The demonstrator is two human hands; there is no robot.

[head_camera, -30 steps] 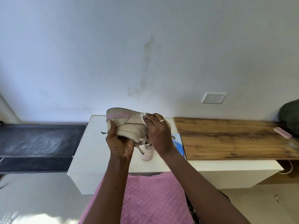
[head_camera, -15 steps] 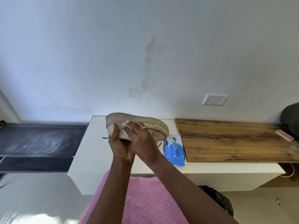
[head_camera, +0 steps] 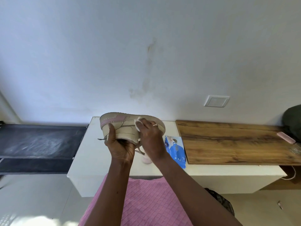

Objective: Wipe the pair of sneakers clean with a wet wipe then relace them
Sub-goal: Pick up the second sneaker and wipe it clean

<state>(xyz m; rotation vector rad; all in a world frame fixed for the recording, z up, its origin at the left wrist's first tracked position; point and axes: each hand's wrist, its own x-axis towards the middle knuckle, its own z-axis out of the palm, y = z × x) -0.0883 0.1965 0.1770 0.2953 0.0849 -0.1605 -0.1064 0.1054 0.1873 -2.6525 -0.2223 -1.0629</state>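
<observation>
The sneaker [head_camera: 130, 126] is up in the air, held above the white cabinet top [head_camera: 91, 152] near the middle of the view, and it's turned over: beige sole uppermost, pink patch at the heel end, heel toward nine o'clock, toe toward three. The left hand [head_camera: 120, 147] grips it from below, at six o'clock, thumb laid up the heel side and fingers curled in under the shoe. The right hand [head_camera: 149, 139] comes in from four o'clock with its fingers bunched round a white wet wipe [head_camera: 138, 123], pressing it flat against the sneaker's side, a ring [head_camera: 155, 125] showing on one finger. Loose laces [head_camera: 140, 151] dangle between the two wrists. Just under them, something pale pink [head_camera: 146, 159] sits on the cabinet, mostly hidden by the right wrist; can't tell what it is.

Out at four o'clock from the shoe, a blue wipes pack [head_camera: 175, 149] lies on the cabinet, touching the edge of a wooden board [head_camera: 228, 144]. A small pink object [head_camera: 285, 137] rests at the board's far right end. A wall switch [head_camera: 216, 101] sits at two o'clock, a dark bench [head_camera: 37, 141] at nine, and pink quilted fabric [head_camera: 146, 201] at six.
</observation>
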